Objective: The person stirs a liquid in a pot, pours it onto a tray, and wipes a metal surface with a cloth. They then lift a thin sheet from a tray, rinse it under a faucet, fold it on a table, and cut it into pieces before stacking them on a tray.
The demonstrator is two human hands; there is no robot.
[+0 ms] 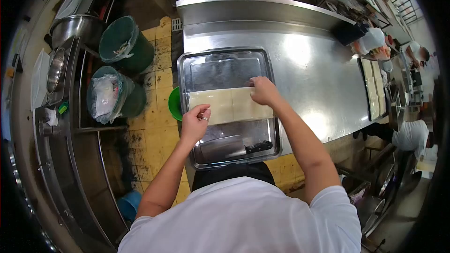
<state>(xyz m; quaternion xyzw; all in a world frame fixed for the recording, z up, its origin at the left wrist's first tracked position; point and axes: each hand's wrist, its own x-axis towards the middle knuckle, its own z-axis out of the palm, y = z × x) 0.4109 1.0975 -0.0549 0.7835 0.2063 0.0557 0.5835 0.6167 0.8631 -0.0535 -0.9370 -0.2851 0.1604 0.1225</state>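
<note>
A pale flat sheet of dough lies across the middle of a metal tray, with a faint crosswise line near its centre. My left hand is over the sheet's left end, fingers curled with a gap between thumb and fingers; a ring is on one finger. At the upper right edge of the sheet, my right hand is closed, its fingertips pressed together; what they grip is too small to make out. A cleaver with a black handle rests in the tray's near part.
A steel table extends right, bearing another tray of pale pieces. A green bowl is left of the tray. Two lined bins stand on the yellow floor. People are at the right.
</note>
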